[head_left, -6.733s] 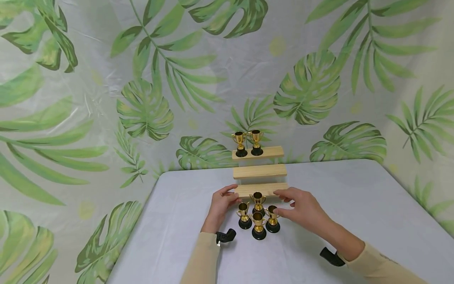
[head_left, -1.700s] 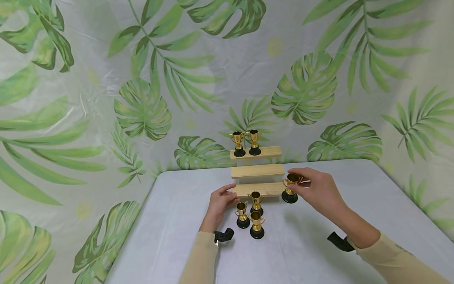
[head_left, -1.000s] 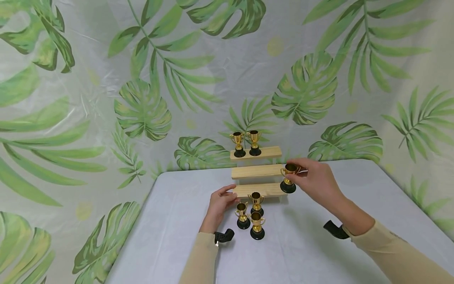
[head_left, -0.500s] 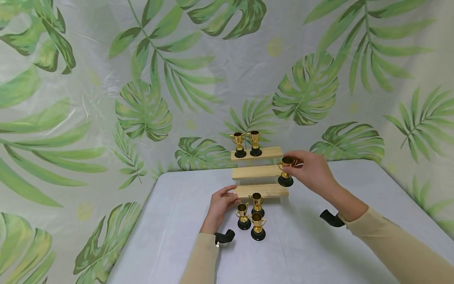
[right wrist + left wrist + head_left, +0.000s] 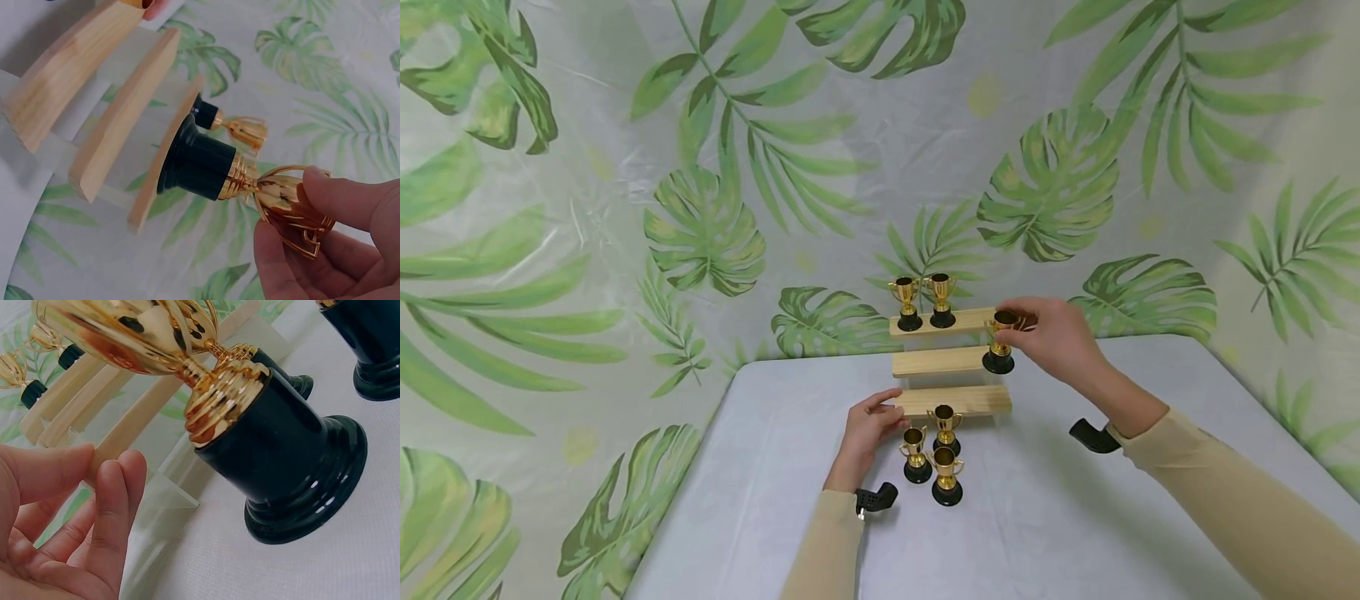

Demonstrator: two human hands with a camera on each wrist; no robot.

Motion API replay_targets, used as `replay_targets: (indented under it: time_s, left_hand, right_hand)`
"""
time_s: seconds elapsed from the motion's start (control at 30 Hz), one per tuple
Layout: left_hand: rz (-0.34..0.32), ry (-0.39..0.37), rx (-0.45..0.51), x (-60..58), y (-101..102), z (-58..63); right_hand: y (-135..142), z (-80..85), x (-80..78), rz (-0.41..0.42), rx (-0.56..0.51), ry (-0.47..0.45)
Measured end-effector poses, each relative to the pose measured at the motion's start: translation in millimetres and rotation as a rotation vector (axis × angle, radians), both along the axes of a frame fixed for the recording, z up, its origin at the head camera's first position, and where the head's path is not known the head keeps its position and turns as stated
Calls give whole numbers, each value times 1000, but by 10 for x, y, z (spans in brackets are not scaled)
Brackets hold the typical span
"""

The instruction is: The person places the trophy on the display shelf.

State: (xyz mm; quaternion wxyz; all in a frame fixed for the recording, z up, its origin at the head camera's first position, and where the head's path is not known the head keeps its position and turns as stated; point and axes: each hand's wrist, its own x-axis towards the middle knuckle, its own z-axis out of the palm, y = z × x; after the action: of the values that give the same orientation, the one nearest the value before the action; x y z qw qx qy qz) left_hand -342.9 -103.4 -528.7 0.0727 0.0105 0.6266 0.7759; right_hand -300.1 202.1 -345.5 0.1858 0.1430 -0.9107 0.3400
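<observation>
My right hand point(image 5: 1058, 343) pinches a small gold trophy cup point(image 5: 284, 194) by its bowl. Its black base point(image 5: 998, 361) overlaps the right end of the middle tier in the head view. The three-tier wooden display stand point(image 5: 936, 361) stands at the back of the table. With thumb and fingertips, my left hand point(image 5: 75, 519) pinches the left end of the lowest board point(image 5: 134, 422). Two trophies point(image 5: 942, 302) stand upright on the left of the top tier. Three more, including the nearest trophy point(image 5: 947, 477), stand on the table before the stand, just right of my left hand.
A white cloth covers the table point(image 5: 1075, 517). Behind the stand hangs a leaf-patterned curtain point(image 5: 880, 167). Black wrist-worn devices, such as the left one point(image 5: 877, 497), sit at both sleeves.
My right hand took a trophy from the table group and carried it right, then up and back to the height of the stand's upper tiers. My left hand stays at the lowest board.
</observation>
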Motion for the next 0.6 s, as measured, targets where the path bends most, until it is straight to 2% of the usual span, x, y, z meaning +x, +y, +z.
replay_targets:
  time_s: [0.23,0.6]
  left_hand:
    - [-5,-7,-8,2,2,-6]
    - [-1,-6,-13,2,0,10]
  right_hand:
    - [-6,64,-115,-20,45,44]
    - [-41,215,-346,-39,39,92]
